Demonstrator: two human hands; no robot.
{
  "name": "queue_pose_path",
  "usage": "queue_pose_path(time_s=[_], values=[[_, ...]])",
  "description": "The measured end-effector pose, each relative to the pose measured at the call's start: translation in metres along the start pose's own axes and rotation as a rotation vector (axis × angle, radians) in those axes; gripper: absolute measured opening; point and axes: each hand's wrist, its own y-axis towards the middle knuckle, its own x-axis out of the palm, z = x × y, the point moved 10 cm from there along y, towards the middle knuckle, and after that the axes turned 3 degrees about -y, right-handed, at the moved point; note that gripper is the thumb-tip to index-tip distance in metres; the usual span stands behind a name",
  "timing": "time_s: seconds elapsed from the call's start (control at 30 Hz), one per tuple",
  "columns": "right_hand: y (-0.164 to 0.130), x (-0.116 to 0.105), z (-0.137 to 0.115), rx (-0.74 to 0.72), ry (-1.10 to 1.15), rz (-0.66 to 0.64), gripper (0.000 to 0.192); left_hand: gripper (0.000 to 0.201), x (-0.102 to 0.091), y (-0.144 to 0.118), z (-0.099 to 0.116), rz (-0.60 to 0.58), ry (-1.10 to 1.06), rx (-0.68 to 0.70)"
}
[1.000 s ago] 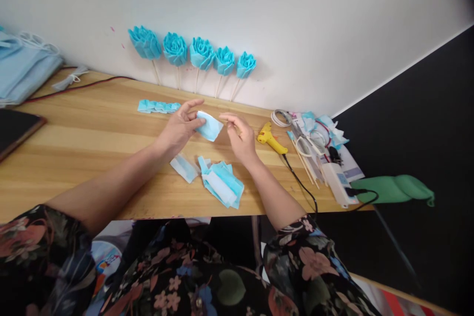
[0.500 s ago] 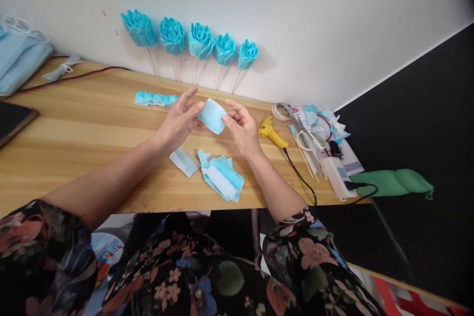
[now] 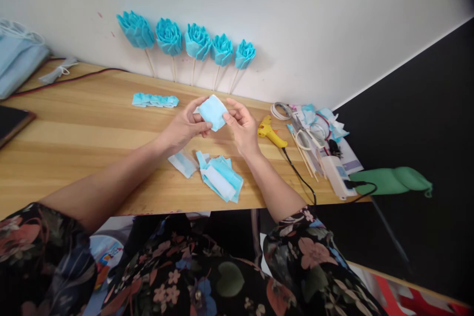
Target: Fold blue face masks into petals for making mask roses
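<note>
A small light-blue piece of mask fabric (image 3: pixel 214 110) is held up above the table between both hands. My left hand (image 3: pixel 187 127) pinches its lower left side, thumb on the front face. At its right edge, my right hand (image 3: pixel 242 126) grips it between thumb and fingers. Below the hands lie a loose heap of blue and white fabric pieces (image 3: pixel 224 177) and a paler flat piece (image 3: pixel 183 164). Beyond my left hand rests a strip of folded blue petals (image 3: pixel 155 100).
Several blue fabric roses on sticks (image 3: pixel 198 42) lean against the wall. On the right are a yellow glue gun (image 3: pixel 272 132), tape rolls (image 3: pixel 281 111), scissors (image 3: pixel 307 139) and a power strip (image 3: pixel 337 177). Stacked masks (image 3: pixel 20 59) and a dark flat object (image 3: pixel 14 124) lie left.
My left thumb has shifted from the fabric piece's upper left edge down to its lower edge. The piece has turned slightly in my hands and now stands more on a corner.
</note>
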Motion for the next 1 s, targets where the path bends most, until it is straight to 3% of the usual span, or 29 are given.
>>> queue_pose_path(time_s=[0.17,0.3,0.4,0.5,0.63,0.7,0.77,0.83,0.9,0.97,1.0], values=[[0.002,0.001,0.022,0.152,0.068,-0.036,0.061,0.085,-0.005,0.001,0.011,0.058,0.142,0.08],[0.0,0.011,0.029,0.279,0.184,-0.111,0.068,0.09,0.001,0.0,0.015,0.02,0.226,0.125],[-0.001,0.017,0.023,0.274,0.215,-0.157,0.068,0.088,0.008,0.0,0.011,-0.043,0.229,0.131],[0.002,0.01,0.02,0.23,0.199,-0.109,0.057,0.089,0.009,0.001,0.007,-0.066,0.224,0.13],[0.012,-0.023,0.01,0.091,-0.021,0.052,0.033,0.079,-0.011,0.006,0.013,0.061,0.236,0.175],[0.015,-0.043,-0.003,-0.017,-0.26,0.164,0.025,0.07,-0.029,0.007,0.019,0.18,0.25,0.205],[0.015,-0.049,-0.017,-0.115,-0.555,0.204,0.022,0.063,-0.046,0.008,0.022,0.283,0.262,0.215],[0.015,-0.035,-0.02,-0.154,-0.833,0.069,0.024,0.059,-0.058,0.009,0.023,0.342,0.279,0.224],[0.012,-0.013,-0.009,-0.135,-1.005,-0.172,0.023,0.055,-0.058,0.007,0.029,0.35,0.326,0.265],[0.007,-0.001,0.0,-0.106,-1.04,-0.327,0.027,0.048,-0.044,0.001,0.042,0.307,0.435,0.35],[0.006,0.0,0.001,-0.1,-1.019,-0.335,0.03,0.042,-0.029,-0.005,0.052,0.262,0.517,0.413]])
